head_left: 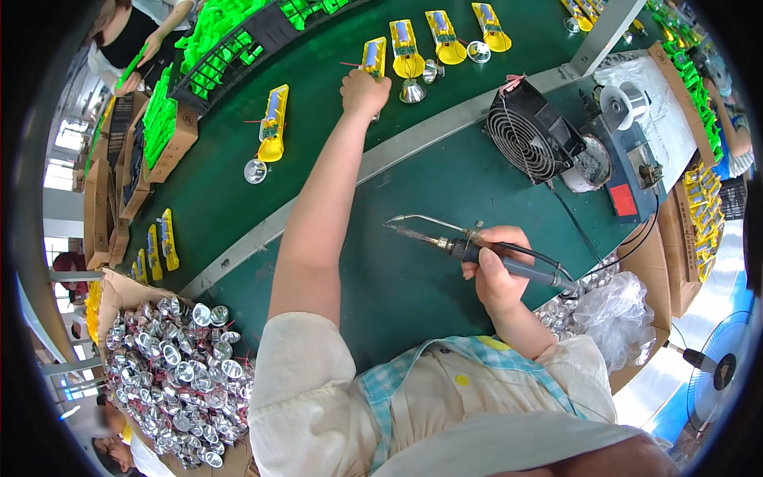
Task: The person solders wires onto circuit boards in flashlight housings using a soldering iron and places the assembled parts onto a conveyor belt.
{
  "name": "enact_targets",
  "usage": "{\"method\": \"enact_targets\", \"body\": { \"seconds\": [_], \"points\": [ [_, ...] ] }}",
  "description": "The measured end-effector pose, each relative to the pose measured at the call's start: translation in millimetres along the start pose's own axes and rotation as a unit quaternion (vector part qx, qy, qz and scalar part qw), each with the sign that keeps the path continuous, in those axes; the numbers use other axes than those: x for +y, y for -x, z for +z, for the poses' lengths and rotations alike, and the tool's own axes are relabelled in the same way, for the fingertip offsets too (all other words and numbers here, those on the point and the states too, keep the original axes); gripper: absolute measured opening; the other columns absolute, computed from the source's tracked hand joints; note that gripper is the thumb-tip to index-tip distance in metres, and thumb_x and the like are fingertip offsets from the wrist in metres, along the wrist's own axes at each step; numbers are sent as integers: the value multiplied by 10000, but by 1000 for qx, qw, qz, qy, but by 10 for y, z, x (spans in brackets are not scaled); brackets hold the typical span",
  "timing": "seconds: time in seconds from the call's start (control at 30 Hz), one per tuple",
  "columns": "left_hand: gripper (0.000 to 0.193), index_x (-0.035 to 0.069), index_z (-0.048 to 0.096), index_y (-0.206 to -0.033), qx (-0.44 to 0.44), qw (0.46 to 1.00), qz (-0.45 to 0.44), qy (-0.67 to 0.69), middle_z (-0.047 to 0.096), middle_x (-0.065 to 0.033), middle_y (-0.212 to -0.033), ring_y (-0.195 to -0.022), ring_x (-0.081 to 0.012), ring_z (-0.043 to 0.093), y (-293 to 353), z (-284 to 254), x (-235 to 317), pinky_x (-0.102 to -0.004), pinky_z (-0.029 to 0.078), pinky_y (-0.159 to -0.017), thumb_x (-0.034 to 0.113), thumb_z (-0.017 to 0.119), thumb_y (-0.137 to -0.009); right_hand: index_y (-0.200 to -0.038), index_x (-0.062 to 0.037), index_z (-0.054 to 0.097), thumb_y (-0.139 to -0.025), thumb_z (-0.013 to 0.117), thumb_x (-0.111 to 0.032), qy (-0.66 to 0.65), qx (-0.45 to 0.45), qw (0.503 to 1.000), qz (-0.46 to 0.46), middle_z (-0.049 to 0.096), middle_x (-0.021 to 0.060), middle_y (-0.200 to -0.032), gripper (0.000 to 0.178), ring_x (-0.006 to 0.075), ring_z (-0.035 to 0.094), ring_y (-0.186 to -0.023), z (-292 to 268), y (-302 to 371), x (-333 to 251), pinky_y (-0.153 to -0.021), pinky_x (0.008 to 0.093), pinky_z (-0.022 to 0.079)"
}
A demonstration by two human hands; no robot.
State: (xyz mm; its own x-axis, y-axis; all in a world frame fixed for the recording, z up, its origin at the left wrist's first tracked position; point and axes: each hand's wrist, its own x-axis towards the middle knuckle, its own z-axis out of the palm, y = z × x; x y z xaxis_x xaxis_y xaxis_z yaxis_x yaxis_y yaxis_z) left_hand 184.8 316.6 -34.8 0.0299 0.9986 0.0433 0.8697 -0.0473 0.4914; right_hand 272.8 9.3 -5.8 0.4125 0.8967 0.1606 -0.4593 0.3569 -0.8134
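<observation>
My left hand [366, 94] reaches far forward over the green belt, its fingers closed on the near part of a yellow flashlight housing [374, 54]. A battery and a thin red wire show on that housing; its near end is hidden under the hand. In my right hand [502, 278] is a soldering iron [462, 249] with a thin curved metal tube fixed alongside. The iron's tip points left, above the green worktop [397, 294]. Right of my left hand lies another yellow housing [407, 60] with a silver reflector [412, 91] by it.
Another yellow housing [273, 127] lies left on the belt. A black fan [528, 135] and solder spool [624, 105] stand right. A box of reflectors [179, 366] sits lower left. Green parts [218, 40] fill a black crate. A person's hand [151, 48] holds a green part, upper left.
</observation>
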Motion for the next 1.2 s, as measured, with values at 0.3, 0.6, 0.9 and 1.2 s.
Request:
{"method": "enact_targets", "body": {
  "seconds": [0.3,0.6,0.9,1.2],
  "points": [
    [469,-32,378,-1043,-61,980,188,-7,443,-213,-944,-869,-359,430,1982,-1136,-744,-388,364,-755,126,550,-637,-852,21,452,-695,524,-31,-30,-11,999,-22,506,112,-696,181,121,504,-461,-10,25,-29,-424,195,437],
    [520,-51,356,-1060,-18,988,149,-42,435,-174,-947,-870,-318,416,2774,-1055,-871,-372,360,-745,160,591,-647,-873,22,450,-704,526,-63,21,-112,993,-13,500,110,-678,205,123,489,-459,164,24,21,-409,203,413],
    [151,13,547,-780,47,994,84,54,467,-106,-911,-879,-255,410,2851,-1050,-1022,-323,356,-741,105,589,-667,-865,-1,493,-681,558,-13,161,-147,972,86,546,89,-747,196,107,536,-562,201,56,129,-495,203,458],
    [71,4,545,-715,-2,991,33,126,512,-83,-819,-810,-221,449,2725,-1035,-1056,-290,358,-711,66,558,-683,-852,-15,522,-656,583,-11,226,-152,953,129,547,64,-754,205,97,537,-593,345,94,289,-561,214,450]
  ]
}}
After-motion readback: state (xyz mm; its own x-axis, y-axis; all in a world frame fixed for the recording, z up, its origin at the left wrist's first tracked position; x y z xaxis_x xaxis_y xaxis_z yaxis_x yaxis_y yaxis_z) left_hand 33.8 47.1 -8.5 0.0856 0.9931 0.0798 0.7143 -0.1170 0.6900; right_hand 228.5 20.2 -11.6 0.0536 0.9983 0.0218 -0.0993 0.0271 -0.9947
